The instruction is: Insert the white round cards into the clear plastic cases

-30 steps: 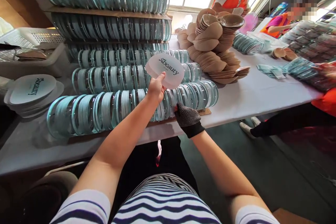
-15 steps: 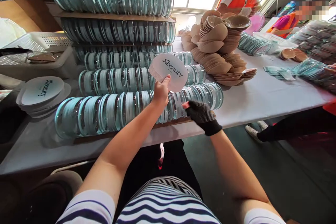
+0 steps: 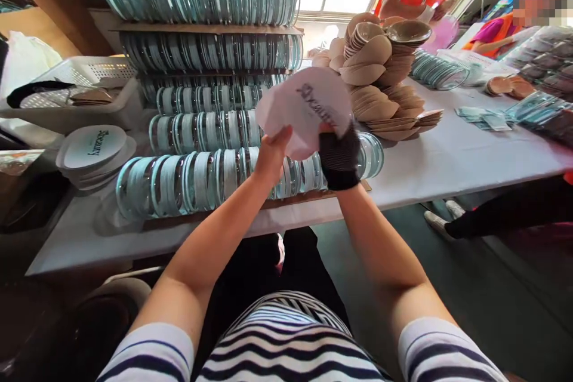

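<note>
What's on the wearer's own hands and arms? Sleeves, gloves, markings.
Left hand: no glove. Right hand: black glove reaching the wrist, thumb tip uncovered. Both forearms uncovered. Short white sleeves with dark stripes, ending near the elbows. No cables seen on either arm.

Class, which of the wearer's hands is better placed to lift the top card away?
Probably the right hand: it appears to pinch the top card, offset toward its side, while the left hand grips the stack.
</note>
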Motion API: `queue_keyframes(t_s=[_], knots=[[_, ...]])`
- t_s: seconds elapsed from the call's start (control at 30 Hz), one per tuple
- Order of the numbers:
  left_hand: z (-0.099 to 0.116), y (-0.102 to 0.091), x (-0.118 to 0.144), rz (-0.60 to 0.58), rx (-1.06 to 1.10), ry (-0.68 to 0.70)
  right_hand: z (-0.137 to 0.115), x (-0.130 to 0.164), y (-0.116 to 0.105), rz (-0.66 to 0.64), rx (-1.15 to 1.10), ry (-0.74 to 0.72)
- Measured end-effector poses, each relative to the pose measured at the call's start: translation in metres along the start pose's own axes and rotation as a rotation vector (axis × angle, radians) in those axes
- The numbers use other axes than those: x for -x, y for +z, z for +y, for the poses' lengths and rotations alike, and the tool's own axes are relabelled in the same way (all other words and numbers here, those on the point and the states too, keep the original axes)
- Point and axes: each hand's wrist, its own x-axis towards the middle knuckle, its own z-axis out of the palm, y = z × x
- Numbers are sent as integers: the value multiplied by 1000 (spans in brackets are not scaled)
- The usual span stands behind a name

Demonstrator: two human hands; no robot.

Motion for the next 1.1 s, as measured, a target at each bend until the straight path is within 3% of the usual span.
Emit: queue_keyframes(t_s=[0.1,0.2,0.27,0.37,0.47,0.57,0.7,0.77,0.93,1.03,1.1], knots=[[15,-7,-15,112,36,-16,0,30,-47,44,172,32],[23,-14,-25,105,56,-65,-1,84,-86,-232,338,-100],[23,-16,-27,80,64,-84,-4,113,-91,-388,394,-128],[21,-17,-26,72,74,-96,-10,124,-64,-545,425,-80],[21,-18,-25,90,82,-122,-15,108,-23,-669,440,3],[24,-21,-24,114,113,-135,-15,95,3,-664,451,39],[28,-23,-25,130,141,-182,-10,97,12,-505,471,30],[29,-23,-25,132,139,-209,-10,96,17,-494,459,35],[32,-25,-25,150,141,-259,-20,78,27,-676,474,-31],[34,-27,-26,145,163,-286,-24,68,25,-789,532,-71],[35,-27,-25,150,174,-299,-21,67,21,-848,445,-37]])
